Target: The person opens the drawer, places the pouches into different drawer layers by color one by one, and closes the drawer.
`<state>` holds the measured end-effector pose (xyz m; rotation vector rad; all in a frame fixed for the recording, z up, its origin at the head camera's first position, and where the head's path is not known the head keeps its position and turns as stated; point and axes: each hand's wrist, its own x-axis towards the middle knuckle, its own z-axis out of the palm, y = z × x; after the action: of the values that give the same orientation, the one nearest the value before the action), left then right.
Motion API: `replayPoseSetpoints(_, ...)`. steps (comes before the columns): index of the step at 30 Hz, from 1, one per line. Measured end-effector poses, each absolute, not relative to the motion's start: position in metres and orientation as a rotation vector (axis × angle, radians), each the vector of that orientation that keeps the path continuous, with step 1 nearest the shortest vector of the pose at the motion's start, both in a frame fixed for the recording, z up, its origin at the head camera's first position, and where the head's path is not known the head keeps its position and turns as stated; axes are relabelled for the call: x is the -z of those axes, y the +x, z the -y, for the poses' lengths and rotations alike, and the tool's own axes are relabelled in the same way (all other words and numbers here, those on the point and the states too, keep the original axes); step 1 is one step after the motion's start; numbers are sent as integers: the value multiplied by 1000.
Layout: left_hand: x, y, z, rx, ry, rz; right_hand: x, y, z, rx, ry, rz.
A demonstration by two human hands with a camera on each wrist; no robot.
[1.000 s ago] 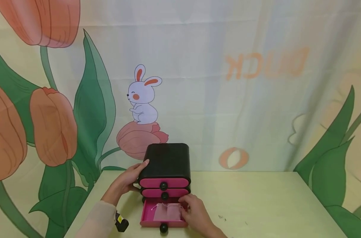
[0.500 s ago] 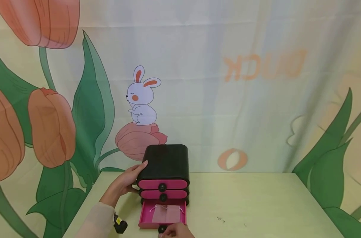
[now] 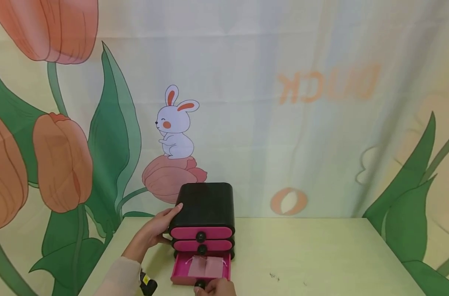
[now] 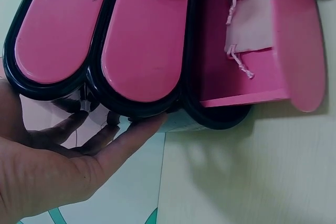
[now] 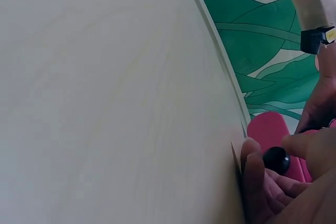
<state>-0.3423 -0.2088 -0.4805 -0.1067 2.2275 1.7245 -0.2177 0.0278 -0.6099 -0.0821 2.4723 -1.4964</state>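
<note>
A black drawer box (image 3: 207,205) with pink drawers stands on the table. Its bottom drawer (image 3: 180,269) is pulled out, and small pale pink drawstring pouches (image 3: 206,266) lie flat inside. My left hand (image 3: 158,226) holds the box's left side, thumb on the top edge; in the left wrist view its fingers (image 4: 128,142) touch the side, around the upper tiers. At the drawer's front, my right hand (image 3: 218,287) grips the round black knob (image 5: 276,161) between thumb and fingers. The lower part of this hand is cut off in the head view.
The pale table (image 3: 302,255) carries small dark marks (image 3: 274,276) right of the box. A black strap device with a yellow label (image 3: 147,283) sits at the left wrist. Behind the table hangs a curtain (image 3: 246,123) printed with tulips and a rabbit.
My right hand has left the pouches in the drawer and moved down to the knob. The drawer has slid in slightly during the last half second. The left hand stays on the box.
</note>
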Motion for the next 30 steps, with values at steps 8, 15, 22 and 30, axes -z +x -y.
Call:
replayPoseSetpoints(8, 479, -340, 206, -1725, -78, -2221, 605, -230, -26, 1606, -113, -2559)
replayPoseSetpoints(15, 478, -341, 206, -1724, -57, -2223, 601, -244, -24, 1695, -47, -2463)
replayPoseSetpoints(22, 478, -341, 212, -1732, -74, -2231, 606, -259, -17, 1830, -95, -2376)
replayPoseSetpoints(30, 484, -338, 216, -1732, -104, -2238, 614, -265, -17, 1818, -106, -2334)
